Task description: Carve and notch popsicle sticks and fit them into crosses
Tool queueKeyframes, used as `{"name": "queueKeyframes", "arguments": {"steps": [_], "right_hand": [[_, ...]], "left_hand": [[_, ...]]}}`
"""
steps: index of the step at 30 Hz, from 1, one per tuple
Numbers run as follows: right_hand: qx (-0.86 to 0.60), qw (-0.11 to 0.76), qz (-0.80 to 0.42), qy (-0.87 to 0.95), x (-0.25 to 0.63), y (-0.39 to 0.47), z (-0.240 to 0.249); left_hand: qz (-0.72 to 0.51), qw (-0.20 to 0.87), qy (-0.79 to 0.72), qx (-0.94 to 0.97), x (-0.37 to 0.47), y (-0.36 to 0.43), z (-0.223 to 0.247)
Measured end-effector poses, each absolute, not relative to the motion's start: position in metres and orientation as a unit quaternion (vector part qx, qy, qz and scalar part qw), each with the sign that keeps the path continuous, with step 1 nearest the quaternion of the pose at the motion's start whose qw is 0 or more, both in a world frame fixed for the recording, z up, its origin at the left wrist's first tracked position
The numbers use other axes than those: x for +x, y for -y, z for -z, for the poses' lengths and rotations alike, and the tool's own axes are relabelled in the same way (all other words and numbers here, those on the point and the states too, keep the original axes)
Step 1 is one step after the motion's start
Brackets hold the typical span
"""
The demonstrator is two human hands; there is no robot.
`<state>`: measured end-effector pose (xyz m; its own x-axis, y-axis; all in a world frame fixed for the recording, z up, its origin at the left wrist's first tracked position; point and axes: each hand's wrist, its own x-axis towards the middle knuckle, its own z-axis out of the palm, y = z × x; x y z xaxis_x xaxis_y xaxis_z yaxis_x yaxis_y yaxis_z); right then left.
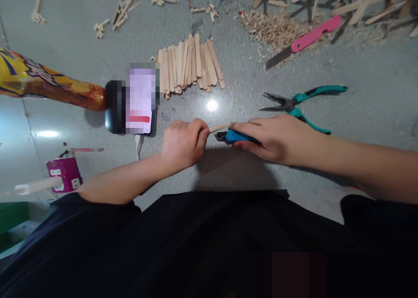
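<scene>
My left hand (pixel 186 142) is closed around a thin wooden stick (pixel 218 128), whose free end pokes out to the right between thumb and fingers. Facing it, my right hand (pixel 271 137) grips a blue utility knife (pixel 240 136). The knife's dark tip points left, just below the stick; whether the two touch I cannot tell. Beyond my left hand lies a row of flat wooden craft sticks (pixel 189 65). Long-nose pliers (pixel 290 104) with teal handles rest open on the grey table (pixel 228 172), right behind my right hand.
A pink-handled saw (pixel 313 35) lies by a heap of wood shavings (pixel 277 28). Loose sticks (pixel 372 6) are piled at the far right. On the left are a phone (pixel 140 100) with a white cable, a yellow bottle-shaped package (pixel 48 78) and a purple power socket (pixel 65 174).
</scene>
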<state>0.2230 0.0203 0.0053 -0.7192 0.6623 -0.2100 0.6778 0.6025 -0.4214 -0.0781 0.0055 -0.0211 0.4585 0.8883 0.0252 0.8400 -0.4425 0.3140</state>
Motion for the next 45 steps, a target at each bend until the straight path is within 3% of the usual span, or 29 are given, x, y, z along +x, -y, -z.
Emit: {"name": "queueKeyframes", "arguments": {"steps": [14, 26, 37, 45], "right_hand": [[0.393, 0.079, 0.191, -0.896, 0.214, -0.018, -0.005], [0.405, 0.050, 0.219, -0.886, 0.214, -0.016, -0.007], [0.405, 0.114, 0.223, -0.880, 0.212, -0.019, -0.015], [0.410, 0.090, 0.201, -0.885, 0.217, -0.013, -0.004]], "left_hand": [[-0.087, 0.175, -0.521, 0.831, -0.079, -0.007, 0.016], [-0.076, 0.177, -0.519, 0.833, -0.079, -0.009, 0.013], [-0.113, 0.150, -0.504, 0.843, -0.079, -0.008, 0.017], [-0.119, 0.158, -0.502, 0.842, -0.080, -0.009, 0.018]]}}
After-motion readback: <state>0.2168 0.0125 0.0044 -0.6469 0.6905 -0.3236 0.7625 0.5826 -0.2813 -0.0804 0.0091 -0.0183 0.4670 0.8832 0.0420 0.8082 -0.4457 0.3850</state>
